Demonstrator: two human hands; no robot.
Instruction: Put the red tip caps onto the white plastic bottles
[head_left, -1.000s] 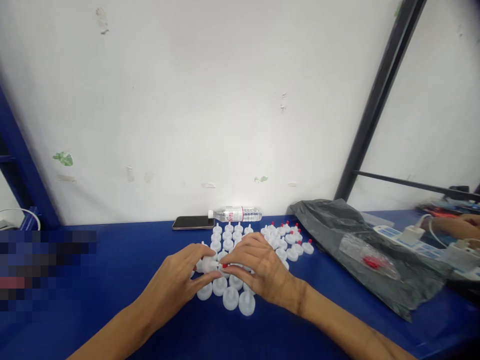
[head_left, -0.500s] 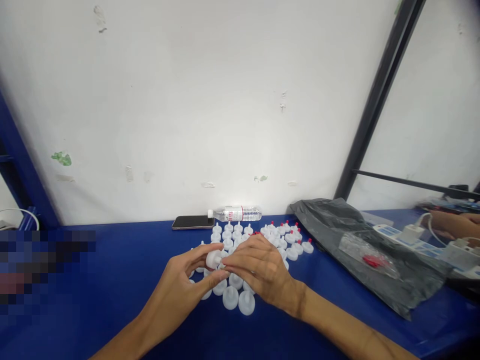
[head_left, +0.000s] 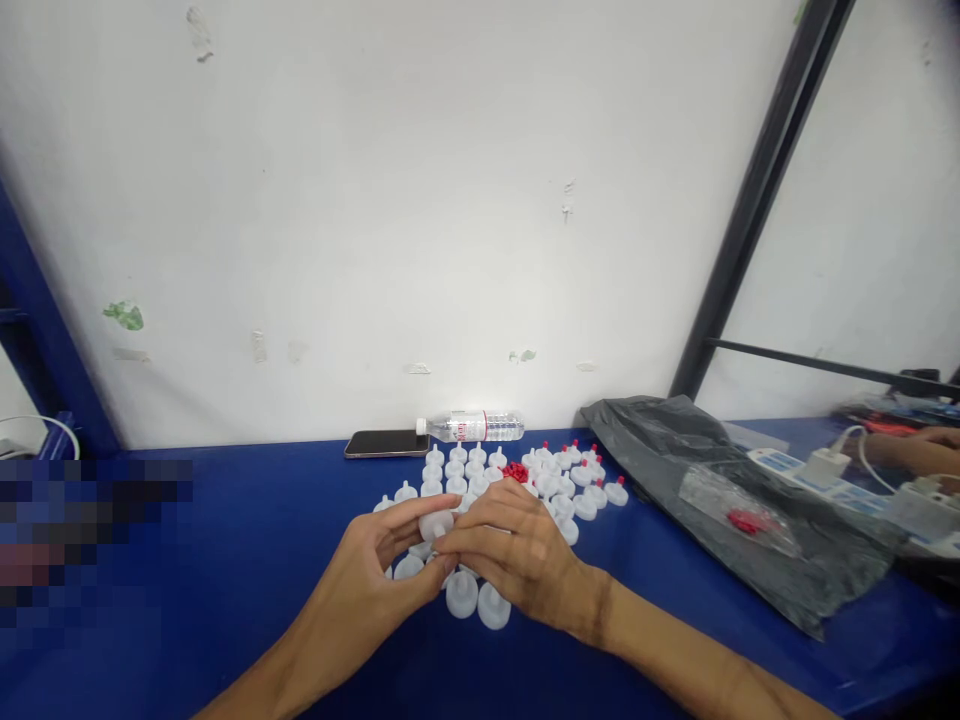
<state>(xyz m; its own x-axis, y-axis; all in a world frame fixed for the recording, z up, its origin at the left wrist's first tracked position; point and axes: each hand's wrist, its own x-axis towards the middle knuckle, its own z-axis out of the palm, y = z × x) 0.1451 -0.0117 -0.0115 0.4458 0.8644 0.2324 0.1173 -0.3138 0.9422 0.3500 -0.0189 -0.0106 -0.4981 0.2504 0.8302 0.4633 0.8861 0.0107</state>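
Observation:
Between the thumb and fingers of my left hand (head_left: 379,560) is a white translucent nozzle cap (head_left: 435,524), its round base tilted up. My right hand (head_left: 517,545) pinches at the spout end of this cap; its fingertips hide the small red tip cap seen there a second ago. Beneath and around both hands stand several white nozzle caps (head_left: 462,596), spouts up, on the blue table (head_left: 247,540). A small heap of red tip caps (head_left: 515,471) lies among them, just beyond my right hand. To the right, several nozzle caps with red tips (head_left: 616,491) stand grouped.
A phone (head_left: 386,444) and a clear plastic bottle (head_left: 476,427) lie by the wall. At right is a grey plastic bag (head_left: 720,500) with a clear bag of red pieces (head_left: 742,515) on it. Beyond are a power strip (head_left: 795,470) and another person's hand (head_left: 911,452).
The nozzle cap in my left hand has turned from lying sideways to base tilted up. The red tip cap in my right fingers has gone out of sight, and the red heap has come into view.

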